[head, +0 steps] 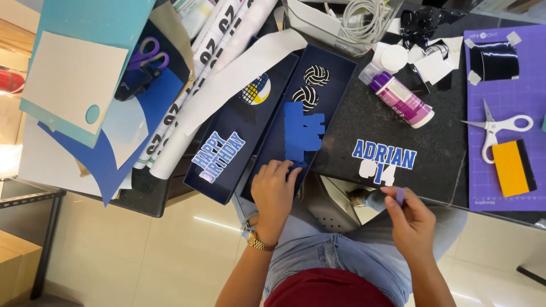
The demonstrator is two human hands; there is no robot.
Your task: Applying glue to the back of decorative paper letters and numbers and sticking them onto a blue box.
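Pressing blue cutout (301, 132), left hand (274, 190), long axis pointing away

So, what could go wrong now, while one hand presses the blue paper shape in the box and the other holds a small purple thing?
1. The left hand presses only the near end of the blue cut-out, so it may set crooked.
2. The navy box overhangs the table edge toward the lap; it might tip.
3. The purple piece pinched in the right hand could drop to the floor.

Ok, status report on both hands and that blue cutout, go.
Left hand pressing the blue paper cutout inside the dark blue box. Right hand pinching a small purple piece off the table. Nothing obstructing.
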